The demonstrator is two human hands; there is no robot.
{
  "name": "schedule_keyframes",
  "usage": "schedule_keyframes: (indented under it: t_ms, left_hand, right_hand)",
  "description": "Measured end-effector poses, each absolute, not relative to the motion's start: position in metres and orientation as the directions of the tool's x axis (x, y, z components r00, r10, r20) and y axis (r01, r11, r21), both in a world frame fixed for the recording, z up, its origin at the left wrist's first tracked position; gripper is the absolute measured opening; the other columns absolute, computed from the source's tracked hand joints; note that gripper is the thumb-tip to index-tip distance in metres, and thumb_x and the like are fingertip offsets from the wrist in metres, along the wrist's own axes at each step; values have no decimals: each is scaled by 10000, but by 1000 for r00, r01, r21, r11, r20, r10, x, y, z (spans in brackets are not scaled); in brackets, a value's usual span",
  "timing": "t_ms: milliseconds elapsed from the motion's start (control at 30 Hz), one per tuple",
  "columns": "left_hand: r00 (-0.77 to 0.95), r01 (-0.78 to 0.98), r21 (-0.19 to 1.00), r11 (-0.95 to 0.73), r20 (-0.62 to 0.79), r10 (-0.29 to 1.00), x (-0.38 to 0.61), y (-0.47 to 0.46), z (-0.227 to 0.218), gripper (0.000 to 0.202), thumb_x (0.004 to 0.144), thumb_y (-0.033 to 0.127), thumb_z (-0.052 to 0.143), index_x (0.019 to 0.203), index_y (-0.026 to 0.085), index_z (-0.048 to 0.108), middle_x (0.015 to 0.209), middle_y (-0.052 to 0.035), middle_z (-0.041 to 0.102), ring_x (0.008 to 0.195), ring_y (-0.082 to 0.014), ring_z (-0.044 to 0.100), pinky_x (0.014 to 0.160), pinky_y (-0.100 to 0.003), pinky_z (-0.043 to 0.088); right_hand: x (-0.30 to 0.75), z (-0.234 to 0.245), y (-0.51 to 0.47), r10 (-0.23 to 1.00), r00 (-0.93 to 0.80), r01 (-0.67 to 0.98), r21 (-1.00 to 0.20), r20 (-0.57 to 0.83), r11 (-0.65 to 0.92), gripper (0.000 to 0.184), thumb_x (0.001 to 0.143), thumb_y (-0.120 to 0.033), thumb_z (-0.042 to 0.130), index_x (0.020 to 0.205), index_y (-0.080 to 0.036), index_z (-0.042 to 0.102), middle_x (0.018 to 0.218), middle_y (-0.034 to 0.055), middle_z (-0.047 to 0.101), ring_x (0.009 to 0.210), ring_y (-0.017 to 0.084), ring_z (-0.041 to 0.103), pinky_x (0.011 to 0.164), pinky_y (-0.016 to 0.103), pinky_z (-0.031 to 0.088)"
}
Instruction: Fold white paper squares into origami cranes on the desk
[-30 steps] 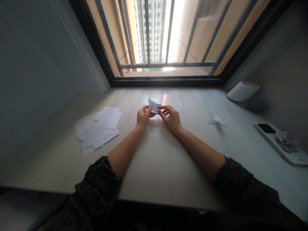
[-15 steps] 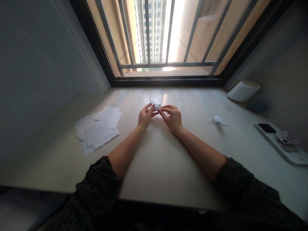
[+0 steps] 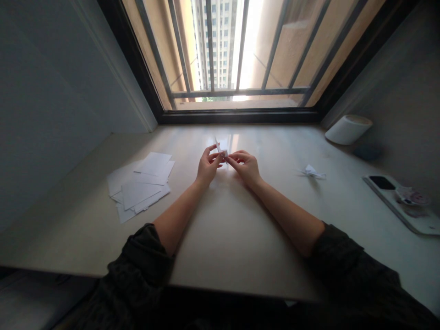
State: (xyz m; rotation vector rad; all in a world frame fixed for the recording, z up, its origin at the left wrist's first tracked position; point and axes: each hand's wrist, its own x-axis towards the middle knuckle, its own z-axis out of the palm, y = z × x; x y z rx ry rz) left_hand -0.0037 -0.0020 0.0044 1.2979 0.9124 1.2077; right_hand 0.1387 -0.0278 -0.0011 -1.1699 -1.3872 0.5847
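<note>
The left hand [image 3: 207, 166] pinched a small, folded piece of white paper [image 3: 224, 153] between its thumb and fingers. The right hand [image 3: 246, 167] pinched the right edge of the same folded paper with its thumb and fingertips. The folded paper was between the two hands, over a shiny, pale table [image 3: 237, 238] (its folds were too tiny to make out), and a thin white point stuck up from it. Left of the folded paper lay a messy pile of flat white paper sheets [image 3: 143, 187]. Right of it sat a little white paper shape [image 3: 311, 172] with thin, pointy ends. Farther right of it lay a flat white phone [image 3: 395, 198] with a dark camera patch [image 3: 381, 182]. Behind the folded paper was a big glass window [image 3: 237, 118] with a black frame.
</note>
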Motion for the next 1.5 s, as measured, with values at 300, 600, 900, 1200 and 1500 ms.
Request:
schedule_keyframes:
  t_ms: [300, 600, 900, 1200, 1500]
  left_hand:
    - [212, -100, 985, -139, 157, 965, -5, 0, 2, 530, 778, 493, 659, 1198, 205, 512, 948, -67, 671, 787, -158, 653, 644, -240, 509]
    - [217, -72, 987, -144, 156, 963, -4, 3, 0, 518, 788, 519, 634, 1181, 201, 519, 888, -45, 646, 735, -134, 620, 618, -224, 497]
    - [231, 24, 976, -215, 204, 951, -2, 2, -5, 462, 837, 521, 565, 1175, 209, 535, 869, -34, 633, 736, -131, 607, 583, -203, 489]
    - [307, 4, 975, -223, 212, 928, -2, 0, -1, 471, 843, 540, 545, 1157, 189, 546, 843, -32, 653, 704, -122, 625, 603, -209, 481]
    - [375, 0, 974, -225, 208, 903, -3, -2, 1, 451, 843, 546, 541, 1110, 184, 574, 777, -21, 660, 643, -119, 632, 618, -225, 481]
  right_hand:
    - [138, 3, -29, 892, 192, 276, -894, 410, 352, 255, 708, -449, 728, 733, -196, 717, 752, 25, 644, 663, 134, 585, 605, 275, 462]
    - [138, 2, -28, 875, 240, 296, -890, 421, 347, 295, 745, -496, 678, 769, -203, 708, 799, 28, 668, 684, 135, 599, 591, 261, 478]
    - [136, 8, -36, 806, 221, 398, -805, 549, 440, 225, 854, -425, 578, 875, -219, 667, 977, 44, 675, 735, 152, 650, 677, 310, 549]
    - [139, 7, -36, 742, 166, 540, -690, 649, 482, 194, 836, -277, 602, 1015, -232, 664, 895, 40, 681, 812, 187, 627, 763, 347, 523]
    - [139, 7, -37, 721, 90, 645, -592, 687, 483, 245, 832, -232, 590, 1055, -268, 687, 1051, 38, 700, 966, 221, 608, 885, 387, 490]
